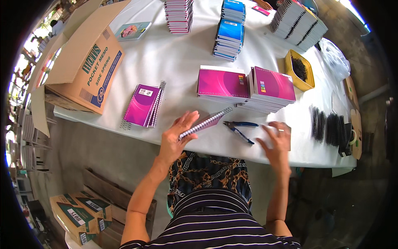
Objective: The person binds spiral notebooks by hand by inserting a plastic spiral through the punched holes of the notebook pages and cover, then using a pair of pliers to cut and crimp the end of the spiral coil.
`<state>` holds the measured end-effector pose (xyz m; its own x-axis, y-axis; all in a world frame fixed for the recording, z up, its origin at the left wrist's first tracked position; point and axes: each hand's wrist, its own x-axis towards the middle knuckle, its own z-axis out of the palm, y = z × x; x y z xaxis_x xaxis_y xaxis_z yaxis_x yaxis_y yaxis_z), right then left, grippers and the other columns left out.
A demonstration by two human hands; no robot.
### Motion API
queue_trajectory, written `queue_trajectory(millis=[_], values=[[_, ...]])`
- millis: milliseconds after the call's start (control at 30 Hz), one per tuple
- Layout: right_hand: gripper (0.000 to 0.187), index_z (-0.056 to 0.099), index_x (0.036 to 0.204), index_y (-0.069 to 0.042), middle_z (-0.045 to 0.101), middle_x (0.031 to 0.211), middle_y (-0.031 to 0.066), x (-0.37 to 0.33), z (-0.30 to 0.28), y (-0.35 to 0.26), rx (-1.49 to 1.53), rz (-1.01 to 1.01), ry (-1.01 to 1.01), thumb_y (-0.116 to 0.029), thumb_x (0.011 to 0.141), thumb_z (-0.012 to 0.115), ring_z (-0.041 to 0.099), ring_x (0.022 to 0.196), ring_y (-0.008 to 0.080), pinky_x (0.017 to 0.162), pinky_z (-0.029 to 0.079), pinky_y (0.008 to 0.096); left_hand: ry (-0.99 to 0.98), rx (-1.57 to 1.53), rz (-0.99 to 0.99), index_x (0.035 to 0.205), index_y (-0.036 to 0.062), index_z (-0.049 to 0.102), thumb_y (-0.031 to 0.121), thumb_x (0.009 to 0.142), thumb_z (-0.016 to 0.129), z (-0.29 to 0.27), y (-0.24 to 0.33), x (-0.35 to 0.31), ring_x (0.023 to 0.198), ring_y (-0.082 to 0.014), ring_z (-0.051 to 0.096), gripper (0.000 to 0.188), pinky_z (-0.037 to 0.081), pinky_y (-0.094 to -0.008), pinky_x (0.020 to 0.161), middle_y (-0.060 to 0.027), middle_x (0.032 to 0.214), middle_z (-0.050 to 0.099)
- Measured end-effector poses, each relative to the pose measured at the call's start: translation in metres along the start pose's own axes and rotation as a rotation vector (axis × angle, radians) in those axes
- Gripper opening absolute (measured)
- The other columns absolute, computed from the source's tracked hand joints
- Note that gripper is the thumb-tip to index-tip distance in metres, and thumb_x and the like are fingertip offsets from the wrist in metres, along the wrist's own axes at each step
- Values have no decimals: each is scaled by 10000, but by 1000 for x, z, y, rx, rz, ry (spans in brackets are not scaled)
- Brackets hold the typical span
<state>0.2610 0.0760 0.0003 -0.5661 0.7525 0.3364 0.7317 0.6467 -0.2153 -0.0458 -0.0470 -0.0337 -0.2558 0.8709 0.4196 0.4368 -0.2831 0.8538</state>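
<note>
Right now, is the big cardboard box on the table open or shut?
Open. The cardboard box lies on its side at the left table edge, with its flaps spread outward; its contents cannot be seen.

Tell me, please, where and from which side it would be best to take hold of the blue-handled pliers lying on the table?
Probably by the two blue handles, coming from above. The pliers lie flat on the white table, between the left hand with its purple notebook and the right hand. The handles spread apart toward the right hand, so that hand seems best placed.
</note>
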Motion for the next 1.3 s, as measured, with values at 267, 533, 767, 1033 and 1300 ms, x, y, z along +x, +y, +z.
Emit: queue_trajectory(millis=[267,533,767,1033,1300], values=[[444,613,1282,-98,533,1113,183,6,58,-43,100,-86,71,-72,847,698,549,1036,340,894,461,463,-42,451,36,1392,64,545,361,953,609,20,19,-17,1231,-319,596,534,442,-479,1040,-105,1336,622],[460,677,1200,-109,551,1020,114,-2,-8,-116,433,-310,59,-111,753,788,569,886,274,730,491,395,103,689,145,1365,83,572,284,924,673,28,42,-11,1135,-300,655,495,560,-375,875,-88,1262,667],[443,679,1202,-80,577,943,107,3,-6,-115,460,-370,53,-82,769,776,576,792,246,680,488,365,115,776,173,1357,88,584,185,866,726,23,55,-7,1148,-314,649,520,573,-381,827,-78,1228,686],[270,677,1187,-5,618,847,117,40,-32,-108,1090,107,-825,-166,997,572,594,727,203,646,470,321,42,766,170,1317,91,625,192,847,743,6,64,-11,1169,-292,640,495,567,-361,845,-58,1187,706],[254,658,1150,-49,634,1019,136,41,-1,-62,484,-117,-434,-140,912,665,611,941,314,858,461,436,93,781,113,1312,81,631,259,849,716,-65,76,-3,1184,-299,628,503,542,-370,933,-82,1283,656]])
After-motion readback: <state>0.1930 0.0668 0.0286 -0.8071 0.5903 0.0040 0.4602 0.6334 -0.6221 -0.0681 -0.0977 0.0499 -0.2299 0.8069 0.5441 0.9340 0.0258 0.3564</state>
